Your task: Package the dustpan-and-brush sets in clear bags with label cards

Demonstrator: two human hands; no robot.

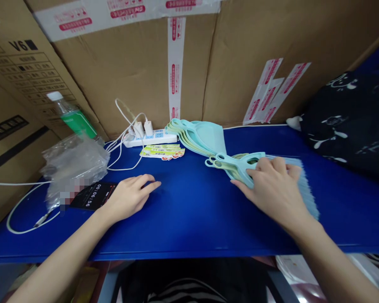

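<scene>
Half-curled, the right hand (273, 191) touches the stacked blue brushes (306, 191)

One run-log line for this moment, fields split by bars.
left hand: empty, beside phone | right hand: touching brushes | dustpans: stacked, next to power strip

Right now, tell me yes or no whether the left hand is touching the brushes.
No, the left hand is well apart from the brushes, with only the right hand on them.
</scene>
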